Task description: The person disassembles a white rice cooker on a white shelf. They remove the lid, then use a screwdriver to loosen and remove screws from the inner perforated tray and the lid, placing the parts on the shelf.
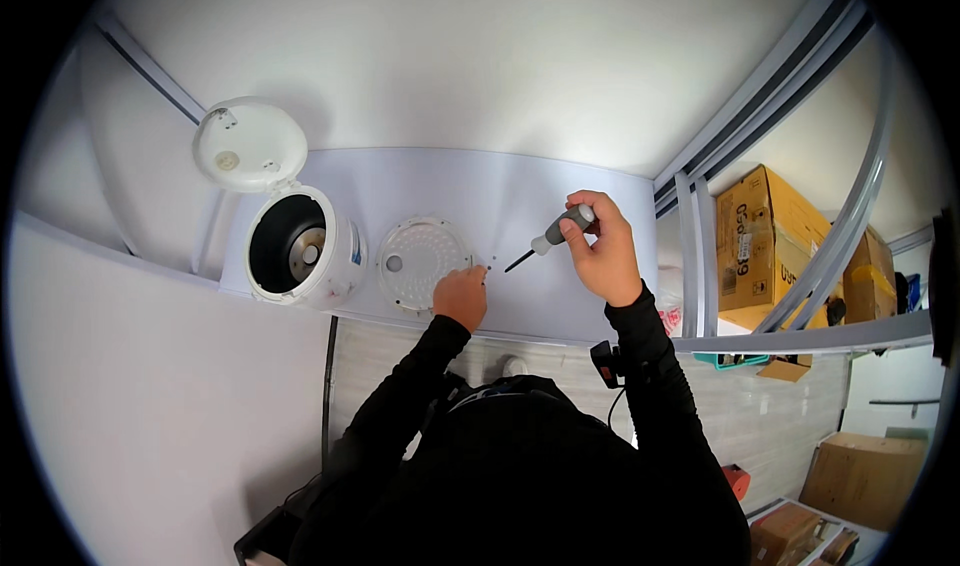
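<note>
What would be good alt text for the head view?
A person's right hand holds a grey-handled screwdriver pointed toward the left hand, which is at the edge of a round white disc on a pale table. To the disc's left sits a white, dark-lined, pot-like appliance, its lid open.

Over to my right, behind the grey frame (707, 266), sits a large yellow-brown carton (745, 241), a smaller carton (870, 281) near it. Lower, a teal basket (733, 362) peeks out. A red object (736, 481) rests on the pale floor (780, 416), near a brown cardboard box (865, 478).
</note>
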`<state>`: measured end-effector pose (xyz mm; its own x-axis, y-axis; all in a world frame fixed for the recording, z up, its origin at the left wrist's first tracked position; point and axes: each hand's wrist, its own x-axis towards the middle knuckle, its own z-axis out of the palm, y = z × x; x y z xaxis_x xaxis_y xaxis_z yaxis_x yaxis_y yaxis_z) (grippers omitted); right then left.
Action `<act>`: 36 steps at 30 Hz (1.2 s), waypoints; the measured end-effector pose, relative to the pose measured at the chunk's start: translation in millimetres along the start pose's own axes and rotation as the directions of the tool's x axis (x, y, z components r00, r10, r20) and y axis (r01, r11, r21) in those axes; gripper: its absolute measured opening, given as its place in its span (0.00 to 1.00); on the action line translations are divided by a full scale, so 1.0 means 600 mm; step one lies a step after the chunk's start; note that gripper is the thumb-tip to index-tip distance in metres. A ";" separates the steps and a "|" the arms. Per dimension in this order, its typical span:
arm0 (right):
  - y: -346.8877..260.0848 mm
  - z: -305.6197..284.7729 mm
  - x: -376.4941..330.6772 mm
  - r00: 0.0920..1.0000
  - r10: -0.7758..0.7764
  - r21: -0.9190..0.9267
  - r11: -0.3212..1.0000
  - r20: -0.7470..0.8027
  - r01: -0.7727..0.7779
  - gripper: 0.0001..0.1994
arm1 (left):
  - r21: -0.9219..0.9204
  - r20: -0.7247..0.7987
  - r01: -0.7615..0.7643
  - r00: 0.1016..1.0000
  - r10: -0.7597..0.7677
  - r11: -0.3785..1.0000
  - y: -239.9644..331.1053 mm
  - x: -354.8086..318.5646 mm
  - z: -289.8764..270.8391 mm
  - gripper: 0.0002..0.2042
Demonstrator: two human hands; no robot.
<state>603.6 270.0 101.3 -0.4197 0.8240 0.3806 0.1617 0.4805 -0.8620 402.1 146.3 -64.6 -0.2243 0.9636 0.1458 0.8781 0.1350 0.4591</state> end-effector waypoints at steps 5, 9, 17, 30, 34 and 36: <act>0.009 -0.008 0.005 0.997 -0.024 0.020 1.000 0.075 0.023 0.14 | 0.100 0.002 0.094 0.995 -0.095 0.990 0.016 0.002 0.005 0.08; 0.003 -0.018 0.013 0.995 -0.048 0.025 0.999 0.092 0.046 0.14 | 0.141 0.013 0.186 0.982 -0.189 0.972 0.025 0.001 0.012 0.09; 0.010 -0.024 0.012 0.988 -0.076 0.049 0.996 0.136 0.070 0.15 | 0.070 -0.053 0.241 0.970 -0.238 0.968 0.036 -0.009 0.020 0.12; -0.037 0.113 0.007 0.936 -0.189 0.077 0.982 0.298 0.173 0.17 | -0.014 -0.440 0.276 0.861 -0.254 0.961 -0.062 -0.091 -0.057 0.15; -0.064 0.176 -0.001 0.925 -0.170 0.058 0.985 0.339 0.160 0.17 | -0.048 -0.443 0.200 0.874 -0.201 0.979 -0.130 -0.119 -0.082 0.13; -0.077 0.206 -0.005 0.933 -0.152 0.057 0.988 0.326 0.141 0.17 | -0.091 -0.410 0.157 0.894 -0.181 0.983 -0.163 -0.129 -0.088 0.12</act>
<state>486.8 208.2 98.4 -0.7075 0.5981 0.3765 0.0496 0.5735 -0.8177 311.1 46.3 -74.5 -0.5324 0.7426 0.4064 0.7899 0.2632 0.5539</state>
